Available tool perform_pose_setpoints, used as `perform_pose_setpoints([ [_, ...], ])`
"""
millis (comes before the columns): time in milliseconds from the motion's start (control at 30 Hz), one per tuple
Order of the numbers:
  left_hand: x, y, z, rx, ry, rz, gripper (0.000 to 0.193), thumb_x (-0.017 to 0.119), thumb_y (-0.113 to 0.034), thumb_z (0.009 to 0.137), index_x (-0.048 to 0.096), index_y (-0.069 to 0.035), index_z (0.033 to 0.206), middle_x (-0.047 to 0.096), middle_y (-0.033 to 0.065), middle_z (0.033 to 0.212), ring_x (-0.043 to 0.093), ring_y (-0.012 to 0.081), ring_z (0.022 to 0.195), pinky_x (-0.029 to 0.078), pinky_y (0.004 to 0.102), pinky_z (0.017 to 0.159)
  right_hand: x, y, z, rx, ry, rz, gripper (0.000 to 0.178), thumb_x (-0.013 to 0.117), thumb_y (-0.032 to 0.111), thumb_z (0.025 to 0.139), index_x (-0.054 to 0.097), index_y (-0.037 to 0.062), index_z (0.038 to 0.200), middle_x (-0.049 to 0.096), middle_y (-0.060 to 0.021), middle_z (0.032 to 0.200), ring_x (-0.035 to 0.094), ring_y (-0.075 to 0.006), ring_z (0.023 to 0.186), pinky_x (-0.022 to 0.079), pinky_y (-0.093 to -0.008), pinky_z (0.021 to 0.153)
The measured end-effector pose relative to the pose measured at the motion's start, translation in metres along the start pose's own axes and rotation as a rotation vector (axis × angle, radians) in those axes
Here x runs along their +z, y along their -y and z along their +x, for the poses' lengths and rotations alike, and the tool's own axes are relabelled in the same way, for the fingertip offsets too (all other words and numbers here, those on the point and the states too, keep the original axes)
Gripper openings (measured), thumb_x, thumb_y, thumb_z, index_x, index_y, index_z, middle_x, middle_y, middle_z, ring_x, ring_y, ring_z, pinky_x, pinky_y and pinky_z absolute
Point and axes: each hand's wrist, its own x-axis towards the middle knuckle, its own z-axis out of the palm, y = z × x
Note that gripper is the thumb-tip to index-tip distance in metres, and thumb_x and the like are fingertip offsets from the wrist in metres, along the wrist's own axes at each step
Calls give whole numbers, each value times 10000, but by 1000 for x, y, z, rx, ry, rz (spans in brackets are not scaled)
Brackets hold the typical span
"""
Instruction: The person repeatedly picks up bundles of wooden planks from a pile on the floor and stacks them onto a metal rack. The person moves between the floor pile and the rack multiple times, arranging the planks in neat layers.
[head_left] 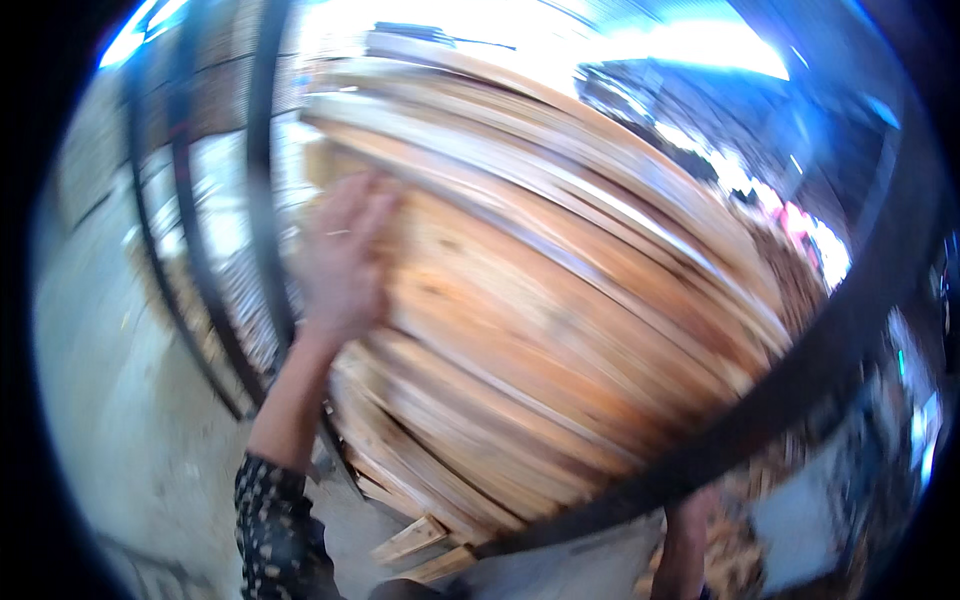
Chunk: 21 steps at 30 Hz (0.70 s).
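Head view: left hand (350,255) clamped on board (530,300) edge, beside dark bars (262,170) (right hand (697,503): cannot tell).

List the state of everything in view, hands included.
Left hand: against the wide plank's left end; grip blurred.
Right hand: mostly hidden; grip unclear.
Wide plank: bare, stacked among other boards.
Other boards: stacked, ends uneven.
Dark bar at right: crossing before the stack.
Dark bars at left: upright.
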Motion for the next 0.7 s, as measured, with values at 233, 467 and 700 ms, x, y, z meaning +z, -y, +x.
perform_pose_setpoints([
  [233,18,9,12,-31,84,-99,556,381,-96,659,471,-41,1205,392,210,1270,340,393,1185,238,428,982,-35,-22,4,84,114,-197,502,469,281,858,383,-9,1258,451,-166,1207,422,-247,1131,323,-344,954],
  [467,11,-6,-13,-172,-35,-124,573,426,-10,645,449,-72,1214,341,165,1314,341,356,1198,254,451,970,-46,26,10,-308,327,-798,512,479,330,846,424,-7,1227,506,-181,1134,483,-264,1057,365,-358,916],
  [700,-19,-29,-9,-23,0,-100,469,527,-256,740,476,-122,1186,383,160,1269,327,358,1202,244,450,996,-27,59,64,-401,-295,56,507,283,375,928,319,30,1297,399,-135,1278,390,-209,1168,260,-295,992],
])
